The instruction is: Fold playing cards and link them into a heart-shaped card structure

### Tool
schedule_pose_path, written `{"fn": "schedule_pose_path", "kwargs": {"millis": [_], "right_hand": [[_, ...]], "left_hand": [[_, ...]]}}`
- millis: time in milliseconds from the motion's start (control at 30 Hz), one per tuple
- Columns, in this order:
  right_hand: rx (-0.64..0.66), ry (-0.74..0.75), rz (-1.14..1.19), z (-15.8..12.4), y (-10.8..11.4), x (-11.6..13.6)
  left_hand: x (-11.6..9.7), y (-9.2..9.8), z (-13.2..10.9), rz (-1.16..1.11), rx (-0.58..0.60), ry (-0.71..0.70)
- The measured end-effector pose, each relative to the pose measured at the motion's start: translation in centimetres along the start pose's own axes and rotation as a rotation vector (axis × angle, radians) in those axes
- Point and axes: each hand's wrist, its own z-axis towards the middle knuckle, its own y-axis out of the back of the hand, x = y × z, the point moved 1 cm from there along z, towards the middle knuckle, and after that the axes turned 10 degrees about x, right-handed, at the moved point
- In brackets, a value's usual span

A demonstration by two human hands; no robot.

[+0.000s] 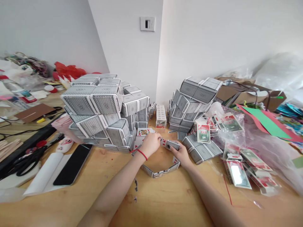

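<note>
My right hand [181, 154] is closed around a grey-backed folded playing card [173, 145], holding it above the table. The fingers of my left hand [151, 145] are pinched together at the left end of a red-hearts card [163, 142] that adjoins it. Exactly how the two pieces join is too small to make out. Below the hands, a bent strip of folded playing cards [158, 174] stands on edge in a V shape, its right end close to my right hand. Several face-up playing cards [143, 132] lie just beyond my left hand.
Tall stacks of folded-card blocks stand at left [104, 101] and right [187, 104], with a row of card boxes [161, 116] between. A black phone [73, 164] and scissors [35, 159] lie left. Opened card boxes [238, 173] and plastic wrap clutter the right.
</note>
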Motion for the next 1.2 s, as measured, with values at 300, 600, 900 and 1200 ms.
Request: {"fn": "schedule_pose_path", "kwargs": {"millis": [300, 600, 900, 1200], "right_hand": [[0.012, 0.034, -0.036, -0.1, -0.1, 0.2], [0.005, 0.052, -0.004, -0.1, -0.3, 0.2], [-0.015, 0.046, -0.069, 0.2, -0.5, 0.3], [-0.007, 0.067, -0.101, 0.4, -1.2, 0.2]], "left_hand": [[0.4, -0.1, 0.1, -0.033, 0.009, 0.000], [0.0, 0.0, 0.0, -0.023, -0.023, -0.039], [-0.5, -0.1, -0.2, -0.068, 0.001, -0.040], [-0.3, -0.5, 0.0, -0.225, 0.041, -0.078]]}}
